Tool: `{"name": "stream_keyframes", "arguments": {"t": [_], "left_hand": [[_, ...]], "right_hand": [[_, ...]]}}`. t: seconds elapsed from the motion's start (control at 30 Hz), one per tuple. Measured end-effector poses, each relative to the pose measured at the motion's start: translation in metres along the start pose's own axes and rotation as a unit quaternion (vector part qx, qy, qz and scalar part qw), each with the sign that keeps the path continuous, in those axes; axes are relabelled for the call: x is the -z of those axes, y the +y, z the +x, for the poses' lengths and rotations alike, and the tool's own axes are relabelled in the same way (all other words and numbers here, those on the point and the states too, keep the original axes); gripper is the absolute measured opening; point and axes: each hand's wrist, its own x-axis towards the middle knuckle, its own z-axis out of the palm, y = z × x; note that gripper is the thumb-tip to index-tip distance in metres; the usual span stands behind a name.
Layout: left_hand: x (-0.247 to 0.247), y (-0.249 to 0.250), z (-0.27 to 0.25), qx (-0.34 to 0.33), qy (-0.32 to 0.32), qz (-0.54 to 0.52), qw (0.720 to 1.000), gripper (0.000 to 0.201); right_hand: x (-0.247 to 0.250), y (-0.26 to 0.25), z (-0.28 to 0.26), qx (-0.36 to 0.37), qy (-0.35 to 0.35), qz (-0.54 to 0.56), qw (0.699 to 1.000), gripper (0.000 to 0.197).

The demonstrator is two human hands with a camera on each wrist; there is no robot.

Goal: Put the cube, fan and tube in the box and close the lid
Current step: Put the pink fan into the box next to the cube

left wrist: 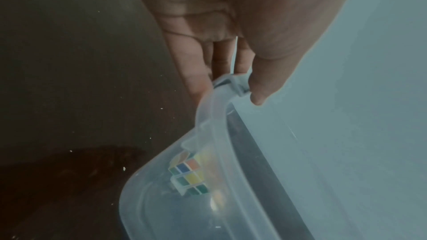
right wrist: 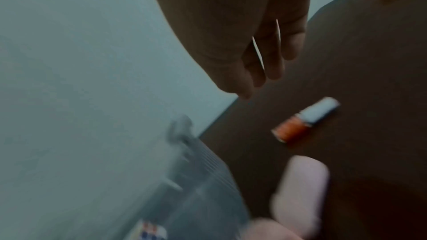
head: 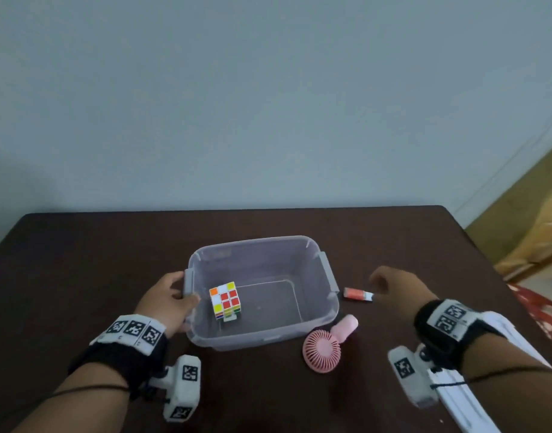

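Left hand (head: 168, 300): the forearm reaches forward over the dark worktop (head: 80, 260) to the left end of the translucent box (head: 268, 334). Grip state: clamped on the box's left rim handle. In the left wrist view the thumb (left wrist: 265, 87) lies on top of the handle and the fingers (left wrist: 196, 79) pass beneath it.

Cube (head: 225, 300): stands on the box floor just inside the wall the left grip holds, near the thumb. It shows through the wall in the left wrist view.

Right hand (head: 396, 292): the forearm reaches forward on the right side of the box, back of the hand upward, the hand above the worktop. Grip state: apart, holding nothing. In the right wrist view the fingers (right wrist: 272, 65) hang loosely curled and point down.

Tube (head: 358, 294): orange body, white cap, lying flat on the worktop just beside the right fingertips, between them and the box's right handle. No contact is visible.

Fan (head: 326, 346): pink, lying flat on the worktop nearer the person than the right grip, against the box's near right corner. Its handle points toward the tube.
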Motion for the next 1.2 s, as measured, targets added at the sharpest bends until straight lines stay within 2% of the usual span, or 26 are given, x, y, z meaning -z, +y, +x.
{"name": "stream_keyframes", "arguments": {"t": [0.07, 0.17, 0.23, 0.33, 0.43, 0.53, 0.6, 0.73, 0.83, 0.9, 1.0, 1.13, 1.2], "left_hand": [[0.0, 0.002, 0.0, 0.004, -0.001, -0.004, 1.0, 0.059], [-0.001, 0.002, -0.004, 0.005, -0.001, -0.006, 1.0, 0.061], [-0.002, 0.002, -0.006, 0.008, 0.001, -0.005, 1.0, 0.063], [-0.001, 0.002, -0.009, 0.017, 0.007, -0.01, 1.0, 0.066], [-0.002, 0.001, -0.009, 0.025, 0.009, -0.016, 1.0, 0.067], [-0.001, 0.003, -0.011, 0.034, 0.008, -0.015, 0.999, 0.068], [-0.001, 0.004, -0.012, 0.034, 0.01, -0.019, 0.999, 0.066], [-0.002, 0.007, -0.012, 0.027, 0.009, -0.004, 1.0, 0.069], [-0.001, 0.01, -0.012, 0.034, 0.002, 0.003, 0.999, 0.068], [0.0, 0.01, -0.012, 0.032, 0.001, 0.006, 0.999, 0.066], [0.0, 0.009, -0.013, 0.034, 0.003, -0.001, 0.999, 0.064], [0.002, 0.009, -0.015, 0.031, -0.006, -0.009, 0.999, 0.06], [0.003, 0.007, -0.015, 0.027, -0.004, -0.005, 1.0, 0.06]], "right_hand": [[-0.033, 0.012, -0.001, 0.052, -0.082, -0.073, 0.993, 0.032], [-0.077, 0.014, -0.004, 0.079, -0.149, -0.045, 0.985, 0.074], [-0.096, 0.007, -0.007, 0.094, -0.158, -0.081, 0.98, 0.093], [-0.112, -0.009, -0.007, 0.117, -0.169, -0.159, 0.966, 0.102], [-0.121, -0.014, -0.002, 0.13, -0.172, -0.207, 0.954, 0.09], [-0.124, -0.014, 0.003, 0.145, -0.153, -0.215, 0.954, 0.06], [-0.12, -0.013, 0.002, 0.156, -0.166, -0.213, 0.95, 0.047], [-0.096, -0.013, -0.024, 0.198, -0.223, -0.15, 0.943, 0.038], [-0.061, -0.03, -0.063, 0.26, -0.227, -0.049, 0.937, 0.025], [-0.03, -0.054, -0.079, 0.281, -0.216, 0.012, 0.935, 0.026], [0.011, -0.097, -0.077, 0.295, -0.209, 0.025, 0.932, 0.026], [0.028, -0.156, -0.033, 0.296, -0.178, -0.041, 0.938, 0.037], [0.02, -0.186, -0.005, 0.277, -0.191, -0.106, 0.936, 0.041]]}}
